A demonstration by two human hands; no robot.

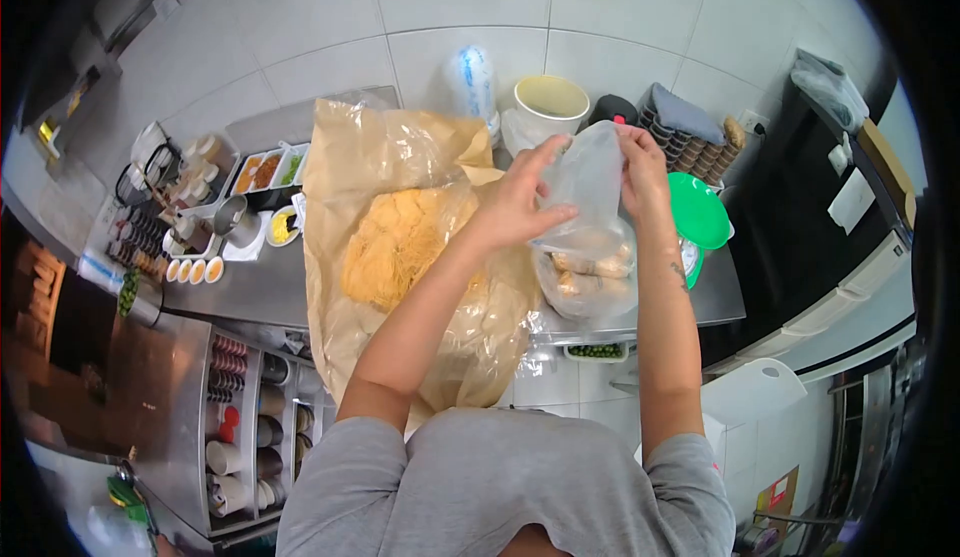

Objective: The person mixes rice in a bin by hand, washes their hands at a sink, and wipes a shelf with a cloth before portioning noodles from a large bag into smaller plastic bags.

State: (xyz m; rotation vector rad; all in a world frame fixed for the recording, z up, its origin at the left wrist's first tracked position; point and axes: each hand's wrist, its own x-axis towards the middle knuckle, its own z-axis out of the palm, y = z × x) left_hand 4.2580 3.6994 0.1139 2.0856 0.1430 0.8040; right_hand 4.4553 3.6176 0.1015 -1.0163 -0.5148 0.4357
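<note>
A clear plastic bag (585, 182) hangs between my hands above the counter. My right hand (641, 162) pinches its upper right edge. On the bag's left side, my left hand (525, 195) has its fingers spread, with the fingertips at the plastic. Just below sits another clear bag (585, 282) with light brown, roll-shaped items inside. To the left, a mass of thin yellow noodles (395, 247) lies on a large sheet of brown paper (335, 172) with clear plastic over part of it.
Behind my hands stands a cream bucket (552, 97). A green lid (699, 210) lies to the right, near stacked cups (700, 147). On the left are a metal pitcher (236, 220), a plate of yellow food (284, 226) and small orange-filled cups (195, 272).
</note>
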